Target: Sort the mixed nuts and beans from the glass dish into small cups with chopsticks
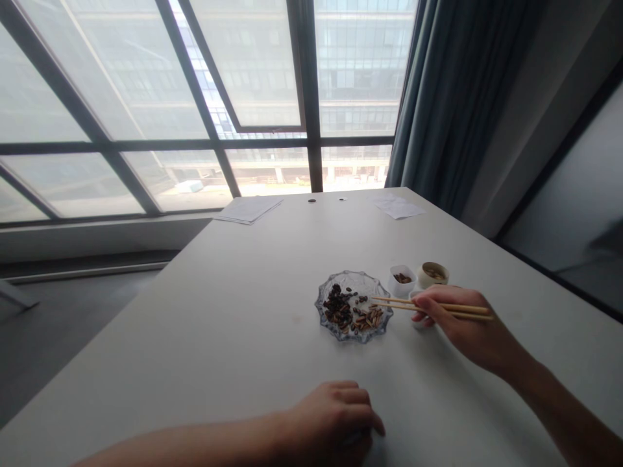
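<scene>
My right hand (pixel 450 314) holds a pair of wooden chopsticks (pixel 452 310), their tips over the right side of a clear scalloped glass plate (pixel 363 280). On the plate lie a pile of dark shrivelled dried pieces (pixel 337 305), several dark beans (pixel 361 299) and a heap of brown elongated seeds or pods (pixel 370 319). Whether the tips grip anything is too small to tell. Nearer to me, my left hand (pixel 341 415) rests on the table with its fingers curled and nothing visible in them.
Behind my right hand stand a small white cup (pixel 402 288) with brown pieces and a cream round container (pixel 433 275). Another white cup (pixel 417 321) is mostly hidden by that hand. Papers (pixel 250 209) and a crumpled sheet (pixel 399 206) lie at the white table's (pixel 233 311) far end.
</scene>
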Available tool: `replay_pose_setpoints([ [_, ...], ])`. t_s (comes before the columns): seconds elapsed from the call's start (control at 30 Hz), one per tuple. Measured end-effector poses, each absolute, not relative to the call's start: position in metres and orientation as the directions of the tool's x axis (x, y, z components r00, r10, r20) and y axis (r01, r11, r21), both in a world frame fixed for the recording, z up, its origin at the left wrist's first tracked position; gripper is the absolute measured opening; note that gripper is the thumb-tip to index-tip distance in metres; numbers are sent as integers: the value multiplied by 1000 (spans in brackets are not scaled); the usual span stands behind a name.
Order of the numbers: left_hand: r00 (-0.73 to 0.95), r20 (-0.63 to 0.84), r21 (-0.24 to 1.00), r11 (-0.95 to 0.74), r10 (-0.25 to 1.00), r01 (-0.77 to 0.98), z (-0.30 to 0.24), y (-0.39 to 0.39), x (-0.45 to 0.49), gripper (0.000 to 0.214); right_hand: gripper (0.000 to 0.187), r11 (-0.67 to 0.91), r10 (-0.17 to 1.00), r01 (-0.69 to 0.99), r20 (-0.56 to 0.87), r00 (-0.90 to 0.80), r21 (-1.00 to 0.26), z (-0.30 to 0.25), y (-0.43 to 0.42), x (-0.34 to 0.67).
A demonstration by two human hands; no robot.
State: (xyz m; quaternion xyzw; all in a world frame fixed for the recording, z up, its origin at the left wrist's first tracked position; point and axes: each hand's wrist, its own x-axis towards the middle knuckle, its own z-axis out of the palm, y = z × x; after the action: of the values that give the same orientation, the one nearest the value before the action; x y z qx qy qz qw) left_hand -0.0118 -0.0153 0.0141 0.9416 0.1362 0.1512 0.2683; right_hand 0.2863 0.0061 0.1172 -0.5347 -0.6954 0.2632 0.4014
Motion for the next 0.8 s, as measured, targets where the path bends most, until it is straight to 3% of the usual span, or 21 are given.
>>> replay_pose_setpoints([
  [0.17, 918, 208, 542, -821, 338, 179, 16, -16, -12, 27, 46, 266, 964, 595, 209, -164, -758, 124, 9, 285],
  [0.43, 916, 197, 527, -826, 350, 202, 18, -19, -12, 26, 46, 299, 954, 486, 273, -125, -822, 119, 8, 271],
  [0.8, 913, 212, 534, -824, 349, 191, 15, -17, -11, 25, 47, 334, 943, 534, 281, -181, -777, 119, 8, 272],
])
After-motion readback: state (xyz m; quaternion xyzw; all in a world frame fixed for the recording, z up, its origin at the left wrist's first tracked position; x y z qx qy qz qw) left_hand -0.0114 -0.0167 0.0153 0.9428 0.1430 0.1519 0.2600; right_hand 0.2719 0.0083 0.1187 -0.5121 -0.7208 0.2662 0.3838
